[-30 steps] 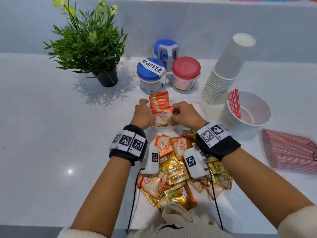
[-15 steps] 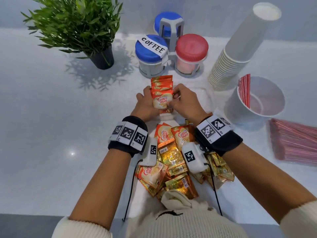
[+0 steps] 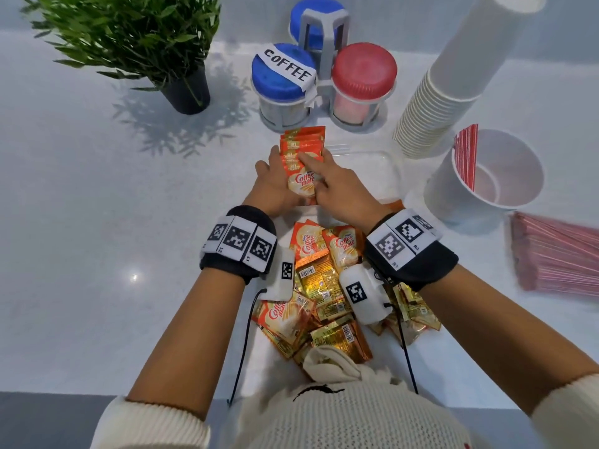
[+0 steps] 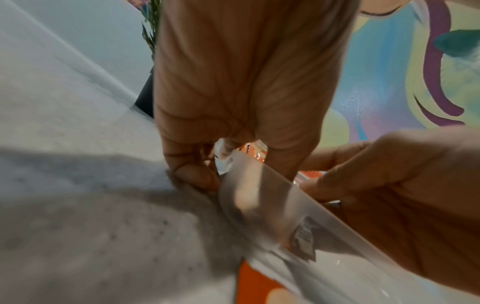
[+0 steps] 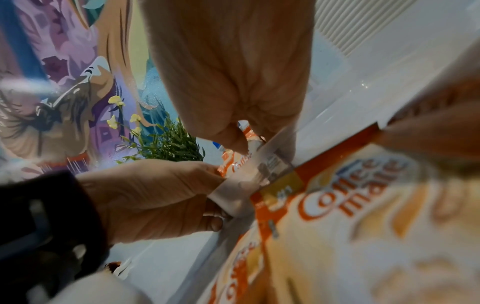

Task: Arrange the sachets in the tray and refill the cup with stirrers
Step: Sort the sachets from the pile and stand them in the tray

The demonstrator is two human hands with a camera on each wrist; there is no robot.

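Note:
A clear plastic tray (image 3: 377,163) lies in front of the jars. A row of orange sachets (image 3: 303,142) stands along its left side. My left hand (image 3: 275,186) curls round the row and the tray wall (image 4: 272,195) from the left. My right hand (image 3: 334,189) pinches the front Coffee mate sachet (image 3: 301,187), with its index finger laid over the sachet tops. Loose sachets (image 3: 324,286) are heaped under my wrists; one (image 5: 350,205) fills the right wrist view. A white cup (image 3: 505,202) at the right holds a few red stirrers (image 3: 466,160).
Wrapped pink stirrers (image 3: 557,257) lie piled at the far right. A leaning stack of paper cups (image 3: 444,92) stands behind the cup. A rack with blue and red lidded jars (image 3: 324,82) sits just beyond the tray. A potted plant (image 3: 184,85) stands at the back left.
Both hands have pushed the front sachet back against the row in the tray. My right index finger now stretches over the sachet tops. The head camera has come closer.

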